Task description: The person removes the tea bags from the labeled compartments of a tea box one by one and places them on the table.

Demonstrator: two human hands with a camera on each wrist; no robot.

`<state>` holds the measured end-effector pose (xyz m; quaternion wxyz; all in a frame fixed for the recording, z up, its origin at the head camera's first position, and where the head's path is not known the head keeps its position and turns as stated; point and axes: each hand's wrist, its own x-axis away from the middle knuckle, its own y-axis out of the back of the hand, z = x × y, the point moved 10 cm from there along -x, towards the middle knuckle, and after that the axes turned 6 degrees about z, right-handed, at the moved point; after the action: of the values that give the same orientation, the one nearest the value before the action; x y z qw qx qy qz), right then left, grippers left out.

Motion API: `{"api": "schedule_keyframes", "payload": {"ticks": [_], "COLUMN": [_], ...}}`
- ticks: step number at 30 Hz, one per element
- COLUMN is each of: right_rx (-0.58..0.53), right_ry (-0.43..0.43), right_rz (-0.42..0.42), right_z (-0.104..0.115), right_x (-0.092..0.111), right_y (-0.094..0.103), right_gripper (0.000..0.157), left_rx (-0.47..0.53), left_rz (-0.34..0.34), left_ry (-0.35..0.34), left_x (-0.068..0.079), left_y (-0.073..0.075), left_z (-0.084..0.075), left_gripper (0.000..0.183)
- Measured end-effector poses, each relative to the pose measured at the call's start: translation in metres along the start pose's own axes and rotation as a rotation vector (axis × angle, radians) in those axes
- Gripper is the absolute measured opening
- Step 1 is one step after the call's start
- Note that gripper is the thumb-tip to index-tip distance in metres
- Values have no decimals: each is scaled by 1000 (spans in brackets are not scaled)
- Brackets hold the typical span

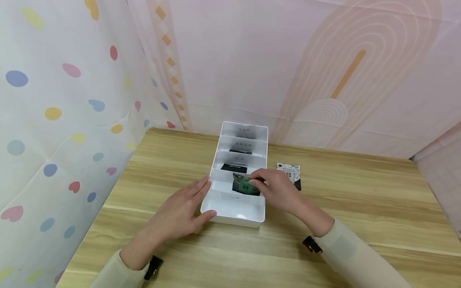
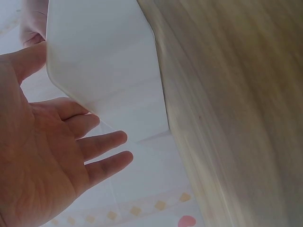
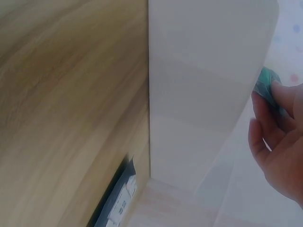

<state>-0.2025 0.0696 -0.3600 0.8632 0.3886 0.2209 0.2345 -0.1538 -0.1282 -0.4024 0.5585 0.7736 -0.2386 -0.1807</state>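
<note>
A white divided box (image 1: pixel 234 220) with labelled compartments stands on the wooden table. My right hand (image 1: pixel 279 190) pinches a green and black sachet (image 1: pixel 242 186) between thumb and fingers, its lower part inside the second compartment from the front. In the right wrist view the green sachet (image 3: pixel 266 85) shows at the box rim. My left hand (image 1: pixel 181 210) rests against the box's left side, fingers straight and spread, thumb at the front corner; the left wrist view shows its fingertips (image 2: pixel 120 137) along the box wall. Dark sachets (image 1: pixel 234 168) lie in two compartments farther back.
A black and white patterned sachet (image 1: pixel 289 172) lies on the table (image 1: pixel 353 200) to the right of the box. Behind the table hangs a pale patterned curtain (image 1: pixel 230 60), and a dotted one (image 1: pixel 72 140) hangs on the left.
</note>
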Motion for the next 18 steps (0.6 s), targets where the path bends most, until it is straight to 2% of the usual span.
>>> {"api": "schedule_keyframes", "payload": {"ticks": [11, 18], "right_rx": [16, 7], "right_ry": [-15, -21], "right_rz": [-120, -169], "right_z": [-11, -18], "right_x": [7, 8], "right_y": [19, 30], "right_gripper": [6, 6], "left_rx": [6, 3], "left_rz": [5, 3], "left_ry": [-2, -2], "left_x": [-1, -1], "left_y": [-1, -1], "left_z": [0, 0], "left_gripper": [84, 83]}}
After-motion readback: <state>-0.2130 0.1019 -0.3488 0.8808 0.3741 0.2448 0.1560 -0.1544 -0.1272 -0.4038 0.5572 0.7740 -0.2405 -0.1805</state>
